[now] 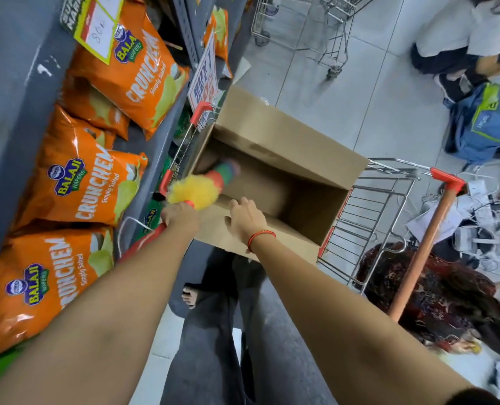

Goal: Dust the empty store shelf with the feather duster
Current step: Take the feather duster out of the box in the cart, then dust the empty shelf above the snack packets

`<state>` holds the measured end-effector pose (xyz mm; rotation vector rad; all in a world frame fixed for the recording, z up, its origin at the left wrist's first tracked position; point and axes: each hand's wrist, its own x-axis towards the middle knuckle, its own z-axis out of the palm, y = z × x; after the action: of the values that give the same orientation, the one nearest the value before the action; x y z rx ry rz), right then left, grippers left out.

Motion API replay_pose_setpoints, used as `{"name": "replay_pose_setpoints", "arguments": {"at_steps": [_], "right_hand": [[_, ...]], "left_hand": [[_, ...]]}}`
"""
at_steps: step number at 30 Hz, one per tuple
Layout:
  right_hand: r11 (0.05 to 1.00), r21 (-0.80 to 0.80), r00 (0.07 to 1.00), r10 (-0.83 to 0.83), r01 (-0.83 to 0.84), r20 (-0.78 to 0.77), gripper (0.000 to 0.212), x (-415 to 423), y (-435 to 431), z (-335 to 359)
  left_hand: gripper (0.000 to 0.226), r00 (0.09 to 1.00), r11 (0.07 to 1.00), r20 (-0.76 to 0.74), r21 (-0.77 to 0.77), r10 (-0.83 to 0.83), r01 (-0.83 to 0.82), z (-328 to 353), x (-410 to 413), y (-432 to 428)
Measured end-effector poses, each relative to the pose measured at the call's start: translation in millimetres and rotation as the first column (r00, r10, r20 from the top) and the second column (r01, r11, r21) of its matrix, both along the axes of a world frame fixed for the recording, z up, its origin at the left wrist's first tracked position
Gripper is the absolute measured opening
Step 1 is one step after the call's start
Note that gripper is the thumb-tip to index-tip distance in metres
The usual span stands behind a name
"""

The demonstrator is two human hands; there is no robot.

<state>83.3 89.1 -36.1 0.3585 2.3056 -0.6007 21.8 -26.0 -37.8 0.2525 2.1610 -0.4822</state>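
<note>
My left hand [181,218] is closed round the red handle of the feather duster [197,190]. Its fluffy yellow, orange, green and purple head points into an open cardboard box [275,133]. The far tip of the duster is blurred. My right hand [246,217] rests on the box's near flap with the fingers over its edge, a red thread band on the wrist. The grey store shelf [15,92] runs along the left and carries several orange crisp bags [82,182].
The box sits in a metal shopping trolley [368,226] with an orange handle. A second trolley [327,30] stands further back. A person in a patterned top [435,299] crouches to the right; another sits at the top right beside a blue backpack [482,124]. Cables and papers litter the floor.
</note>
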Motion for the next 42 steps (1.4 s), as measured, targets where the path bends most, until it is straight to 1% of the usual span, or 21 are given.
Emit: {"name": "replay_pose_setpoints", "arguments": {"at_steps": [4,10,11,13,15,17,19,22,24,28,31,34,36,37,38,39,42], "right_hand": [[1.000,0.004,1.000,-0.009,0.009,-0.029,0.035,0.1,-3.1,18.1],[1.000,-0.002,0.996,-0.015,0.015,-0.088,0.036,-0.5,-10.9,47.4],[1.000,0.001,0.995,-0.014,0.014,-0.100,0.037,-0.8,-11.1,51.3],[1.000,0.004,0.991,-0.016,0.017,-0.135,0.038,-1.2,-11.8,63.0],[0.999,0.030,0.984,-0.012,0.018,-0.176,0.037,-4.1,-10.4,72.9],[0.999,0.036,0.977,-0.025,0.033,-0.213,0.035,-7.5,-6.9,84.0],[0.997,0.032,0.966,-0.057,0.067,-0.253,0.033,-11.0,-3.2,98.3],[0.985,0.008,0.939,-0.160,0.170,-0.303,0.035,-18.7,5.8,121.2],[0.983,-0.007,0.929,-0.176,0.184,-0.327,0.037,-28.2,10.9,136.6],[0.992,-0.016,0.903,-0.123,0.128,-0.412,0.035,-52.5,7.8,173.4],[0.997,-0.016,0.881,-0.078,0.079,-0.466,0.036,-67.6,1.4,200.3],[0.997,-0.054,0.845,-0.077,0.057,-0.530,0.036,-91.1,-6.2,239.4],[0.984,-0.132,0.799,-0.176,0.122,-0.576,0.035,-103.7,-3.8,268.1],[0.962,-0.204,0.771,-0.267,0.180,-0.578,0.033,-110.9,-0.3,281.3],[0.927,-0.279,0.751,-0.368,0.251,-0.548,0.030,-116.5,5.4,294.9],[0.899,-0.318,0.731,-0.433,0.302,-0.528,0.027,-122.9,12.2,306.8],[0.892,-0.339,0.685,-0.448,0.299,-0.575,0.015,-151.2,27.3,348.4]], "left_hand": [[0.031,0.987,0.990,-0.083,-0.054,-0.137,0.133,23.3,-2.0,0.0],[0.025,0.961,0.971,-0.143,-0.005,-0.236,0.238,55.4,4.5,-27.2],[0.026,0.962,0.971,-0.145,0.034,-0.230,0.237,59.4,5.2,-33.5],[0.033,0.972,0.964,-0.142,0.162,-0.189,0.211,70.3,7.5,-46.3],[0.040,0.974,0.940,-0.145,0.273,-0.172,0.207,80.3,10.0,-51.6],[0.041,0.958,0.906,-0.179,0.324,-0.226,0.274,91.9,15.0,-54.2],[0.038,0.938,0.863,-0.223,0.379,-0.265,0.334,106.8,20.0,-58.2],[0.027,0.955,0.821,-0.219,0.494,-0.202,0.287,132.9,22.2,-64.1],[0.026,0.970,0.822,-0.189,0.521,-0.151,0.230,149.4,20.2,-65.3],[0.034,0.984,0.850,-0.174,0.511,-0.044,0.128,182.7,14.0,-63.2],[0.034,0.985,0.837,-0.173,0.538,-0.010,0.103,210.1,6.1,-55.7],[0.033,0.970,0.815,-0.241,0.569,0.033,0.113,245.9,-6.7,-57.3],[0.034,0.953,0.794,-0.298,0.591,0.054,0.140,271.7,-13.8,-62.5],[0.034,0.945,0.775,-0.320,0.613,0.069,0.150,284.2,-17.2,-65.1],[0.033,0.934,0.751,-0.345,0.640,0.092,0.162,298.1,-20.8,-67.9],[0.032,0.921,0.726,-0.372,0.664,0.113,0.178,311.1,-23.2,-71.0],[0.033,0.852,0.687,-0.494,0.681,0.172,0.256,357.7,-29.1,-80.6]]}}
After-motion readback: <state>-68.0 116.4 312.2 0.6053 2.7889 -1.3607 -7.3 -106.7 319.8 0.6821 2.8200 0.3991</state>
